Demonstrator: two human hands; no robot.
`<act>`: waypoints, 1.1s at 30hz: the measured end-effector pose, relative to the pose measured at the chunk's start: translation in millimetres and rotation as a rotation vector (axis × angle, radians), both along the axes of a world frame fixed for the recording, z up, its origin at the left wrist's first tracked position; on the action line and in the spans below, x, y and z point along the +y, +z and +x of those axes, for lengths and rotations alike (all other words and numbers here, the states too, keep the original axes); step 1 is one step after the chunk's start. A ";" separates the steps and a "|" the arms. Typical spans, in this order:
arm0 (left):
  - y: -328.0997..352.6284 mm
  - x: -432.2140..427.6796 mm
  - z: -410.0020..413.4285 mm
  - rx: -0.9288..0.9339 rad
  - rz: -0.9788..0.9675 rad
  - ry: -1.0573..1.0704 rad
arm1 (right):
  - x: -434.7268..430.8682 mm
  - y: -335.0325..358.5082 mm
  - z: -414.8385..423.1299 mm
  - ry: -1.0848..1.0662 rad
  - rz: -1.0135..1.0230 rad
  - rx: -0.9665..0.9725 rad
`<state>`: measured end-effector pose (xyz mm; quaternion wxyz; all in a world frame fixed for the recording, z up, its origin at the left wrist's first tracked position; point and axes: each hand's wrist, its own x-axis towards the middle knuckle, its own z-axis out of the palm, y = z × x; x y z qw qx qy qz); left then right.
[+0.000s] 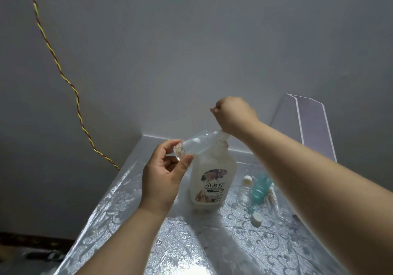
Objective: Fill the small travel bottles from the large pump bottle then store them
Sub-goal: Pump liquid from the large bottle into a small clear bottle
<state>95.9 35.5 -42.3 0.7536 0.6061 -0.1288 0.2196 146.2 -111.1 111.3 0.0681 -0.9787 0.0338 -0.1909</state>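
Observation:
A large whitish pump bottle with a flowered label stands upright on the silver patterned table. My right hand is closed over its pump head, which is hidden under the fist. My left hand holds a small clear travel bottle by its base, tilted so that its open mouth meets the pump spout. To the right stand a ribbed teal travel bottle and a small clear bottle, partly behind my right forearm.
Two white caps lie on the table, one at the back and one nearer. A clear acrylic box stands at the back right against the wall. A red-yellow twisted wire hangs at the left.

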 end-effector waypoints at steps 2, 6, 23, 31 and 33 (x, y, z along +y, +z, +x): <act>1.3 -0.1 -0.8 -0.001 -0.005 -0.004 | -0.8 9.8 3.6 0.022 0.060 -0.026; 1.8 -0.1 -0.6 0.002 -0.020 -0.013 | -0.6 6.0 6.6 0.026 0.029 0.044; 3.2 0.0 -2.6 0.004 0.017 0.027 | -1.7 -15.3 9.1 -0.013 -0.021 0.047; 4.7 -1.2 -2.7 -0.028 0.010 -0.034 | -3.8 11.1 11.3 0.026 0.071 -0.048; 2.3 -0.8 -1.1 -0.031 0.019 -0.035 | -3.2 1.0 13.0 0.024 0.051 0.020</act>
